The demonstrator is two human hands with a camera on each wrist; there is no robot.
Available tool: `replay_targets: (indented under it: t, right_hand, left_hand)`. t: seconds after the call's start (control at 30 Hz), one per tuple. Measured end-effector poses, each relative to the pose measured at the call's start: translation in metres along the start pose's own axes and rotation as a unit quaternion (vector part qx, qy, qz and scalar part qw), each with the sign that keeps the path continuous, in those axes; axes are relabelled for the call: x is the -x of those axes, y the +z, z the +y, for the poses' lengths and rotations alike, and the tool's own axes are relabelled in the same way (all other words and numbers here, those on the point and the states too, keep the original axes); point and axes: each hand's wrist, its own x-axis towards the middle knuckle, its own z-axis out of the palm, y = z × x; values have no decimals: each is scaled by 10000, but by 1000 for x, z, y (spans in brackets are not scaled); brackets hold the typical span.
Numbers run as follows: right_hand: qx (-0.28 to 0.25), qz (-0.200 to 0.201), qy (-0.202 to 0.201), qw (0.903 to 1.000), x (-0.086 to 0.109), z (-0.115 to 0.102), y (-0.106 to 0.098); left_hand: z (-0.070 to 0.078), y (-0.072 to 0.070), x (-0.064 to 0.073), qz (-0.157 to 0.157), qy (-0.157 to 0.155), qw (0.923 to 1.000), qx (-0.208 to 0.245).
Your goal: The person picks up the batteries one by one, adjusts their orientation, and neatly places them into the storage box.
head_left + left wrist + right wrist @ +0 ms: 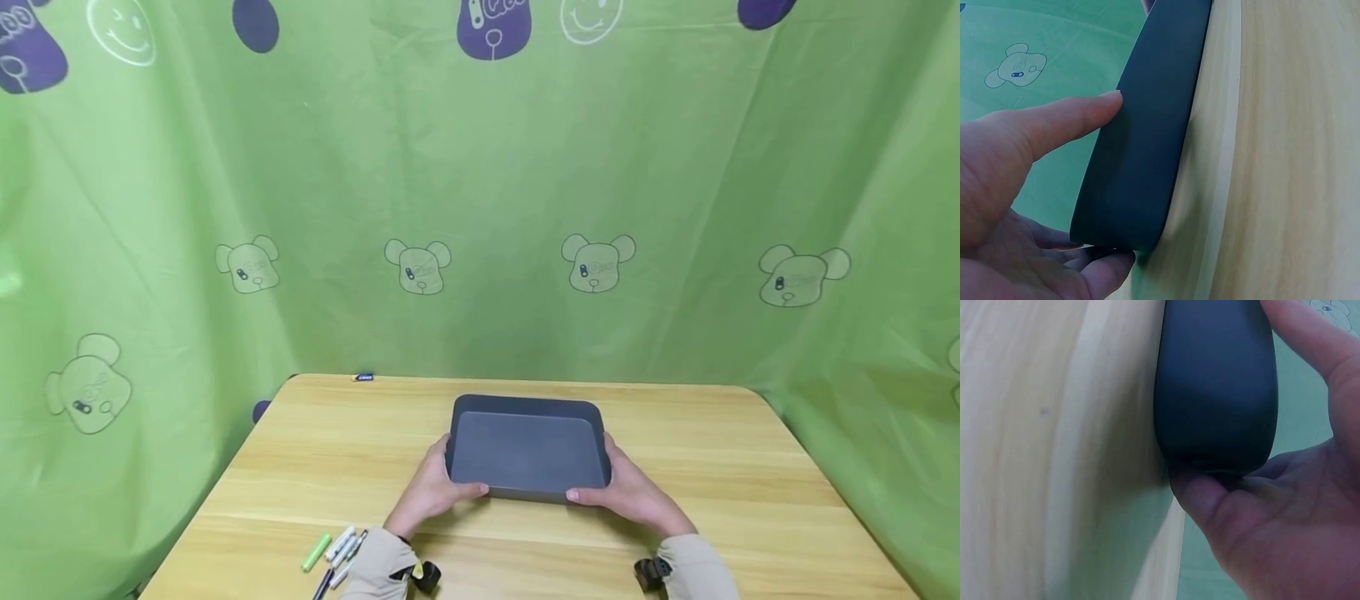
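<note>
A dark grey rectangular tray (525, 450) with raised walls sits over the middle of the wooden table, its inside bare. My left hand (433, 485) grips its left end, thumb along the near rim and the other fingers round the side. At the opposite end my right hand (633, 492) holds it the same way. In the left wrist view, the left fingers curl under the corner of the tray wall (1144, 131). The right wrist view has the right fingertips tucked beneath the rounded tray corner (1216, 394), close over the tabletop.
On the table's (750, 500) near left lie a green marker (316, 552), several white pens (341, 543) and a dark pen (323, 584), beside the left sleeve (377, 567). A small blue-and-white item (363, 377) lies at the far edge. Green patterned curtains (495, 167) surround the table.
</note>
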Motion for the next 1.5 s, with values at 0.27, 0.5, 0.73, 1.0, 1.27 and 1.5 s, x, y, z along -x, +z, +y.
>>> replay_targets:
  t: [0.27,0.5,0.73,1.0,1.27,1.5]
  right_hand:
    - [580,-152,112,9981,6,-2,-5]
    - [1592,-131,325,9866,12,-6,-6]
    - [2193,163,171,9754,12,-2,-4]
    - [2409,238,17,9702,12,0,-2]
    - [2541,295,27,9667,12,1,-1]
    - [2580,221,102,9658,12,0,-1]
  left_hand:
    - [0,-1,0,-15,58,10000,8]
    - [-1,-2,-1,-9,29,10000,-31]
    - [-2,0,1,-26,-101,9999,-123]
    - [-1,-1,1,11,15,9999,-138]
    - [0,-1,0,14,7,9998,-180]
    - [-1,-1,2,-7,107,9997,-230]
